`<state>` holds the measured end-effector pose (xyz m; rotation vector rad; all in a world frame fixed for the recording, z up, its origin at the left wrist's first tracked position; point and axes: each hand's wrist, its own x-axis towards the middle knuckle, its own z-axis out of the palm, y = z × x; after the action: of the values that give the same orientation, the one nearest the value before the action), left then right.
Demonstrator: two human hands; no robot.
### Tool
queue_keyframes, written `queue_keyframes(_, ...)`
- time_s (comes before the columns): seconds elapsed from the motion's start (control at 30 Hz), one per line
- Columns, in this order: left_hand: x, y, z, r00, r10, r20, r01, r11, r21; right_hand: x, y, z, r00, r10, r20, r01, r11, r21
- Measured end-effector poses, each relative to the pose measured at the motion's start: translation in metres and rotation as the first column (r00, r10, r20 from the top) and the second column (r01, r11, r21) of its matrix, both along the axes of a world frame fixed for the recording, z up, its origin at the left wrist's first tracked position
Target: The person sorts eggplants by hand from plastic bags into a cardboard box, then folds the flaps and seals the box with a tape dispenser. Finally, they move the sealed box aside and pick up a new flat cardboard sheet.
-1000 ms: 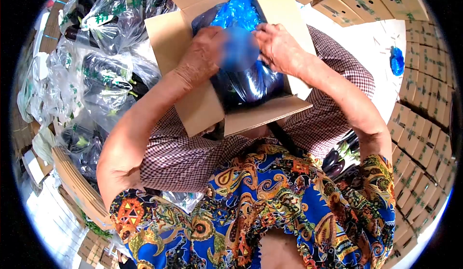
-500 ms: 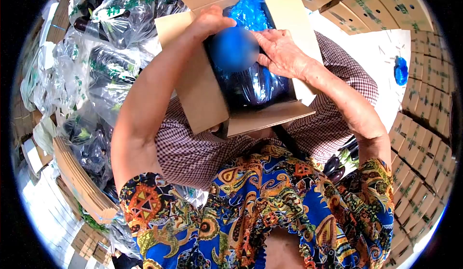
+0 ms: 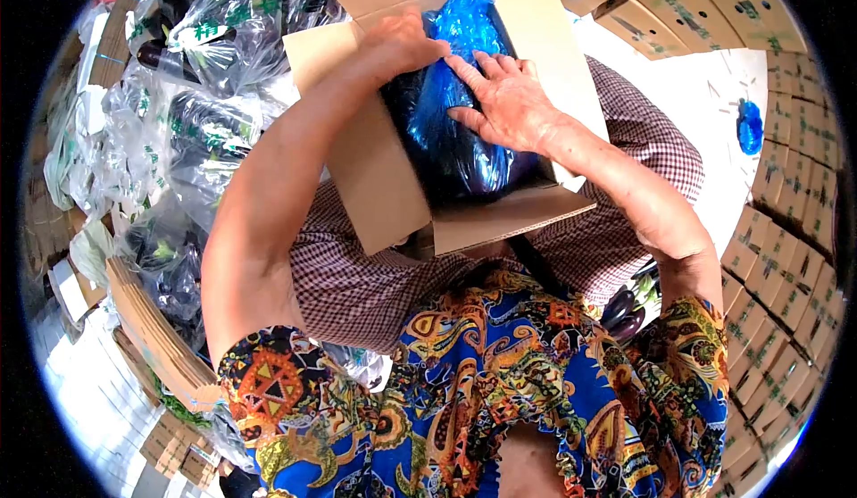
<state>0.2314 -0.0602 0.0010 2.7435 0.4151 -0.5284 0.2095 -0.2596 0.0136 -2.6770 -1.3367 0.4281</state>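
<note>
An open cardboard box (image 3: 379, 154) rests between my knees with its flaps folded outward. Inside lies a shiny blue plastic bag (image 3: 469, 29) drawn over dark purple eggplants (image 3: 491, 166). My left hand (image 3: 406, 45) is at the box's far left, its fingers closed at the edge of the blue plastic; some fingertips are hidden. Across the top of the bag, my right hand (image 3: 511, 103) lies with fingers and thumb spread, its fingertips close to the left hand.
Clear plastic bags of eggplants (image 3: 214, 132) are heaped on the left. Flattened cardboard (image 3: 152, 328) leans nearer me. Stacked printed boxes (image 3: 777, 311) line the right side, with more boxes (image 3: 687, 16) at the back right. A crumpled blue plastic piece (image 3: 750, 128) lies on the white floor.
My right hand has spread its fingers and flattened onto the blue bag. The plastic that bulged between my hands now lies lower over the eggplants. My left hand has stayed nearly in place.
</note>
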Motion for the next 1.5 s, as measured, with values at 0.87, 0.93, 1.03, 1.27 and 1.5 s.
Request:
queue_keyframes(0.87,-0.004,0.002,0.002,0.979,-0.04,0.201,0.054,0.997,-0.063,-0.02,-0.006,-0.017,0.985,-0.083,-0.153,0.124,0.95,0.286)
queue_keyframes(0.93,0.0,0.001,0.01,0.975,-0.105,0.198,0.112,0.993,-0.025,-0.016,-0.007,-0.016,0.982,-0.075,-0.172,0.124,0.948,0.293)
queue_keyframes(1.03,0.006,0.006,0.019,0.987,-0.135,0.086,0.142,0.985,-0.093,-0.015,-0.006,-0.016,0.983,-0.066,-0.17,0.117,0.943,0.313)
queue_keyframes(1.27,-0.027,0.024,-0.016,0.983,0.039,0.18,0.026,0.938,-0.345,-0.037,0.0,-0.015,0.987,-0.085,-0.135,0.124,0.941,0.314)
queue_keyframes(1.5,-0.034,0.007,-0.016,0.95,0.146,0.275,-0.06,0.952,-0.3,-0.052,0.01,-0.015,0.981,-0.111,-0.162,0.16,0.93,0.331)
